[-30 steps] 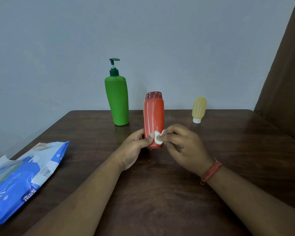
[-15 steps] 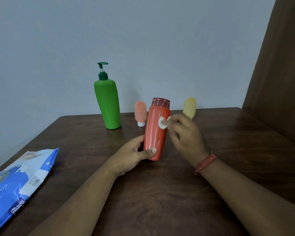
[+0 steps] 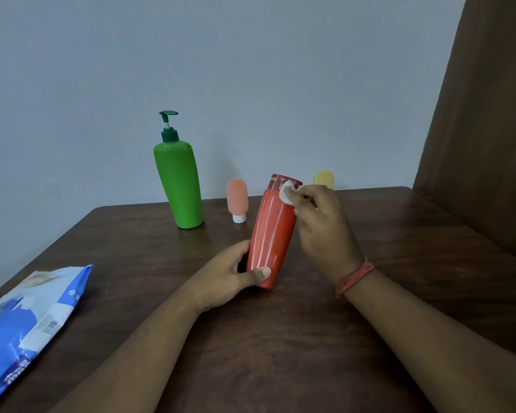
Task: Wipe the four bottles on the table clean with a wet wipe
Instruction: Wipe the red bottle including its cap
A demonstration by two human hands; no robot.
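Bottle (image 3: 270, 234) tilted mid-frame, left hand (image 3: 230, 278) gripping base, right hand (image 3: 322, 225) pinching wipe (image 3: 287, 194) at cap; hard rub could slip it

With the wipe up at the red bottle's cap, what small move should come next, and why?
Probably rub the wipe around the cap and over its top. The right hand presses it at the cap's edge of the red bottle, which the left hand grips near its base, tilted, so the top looks like the part left.
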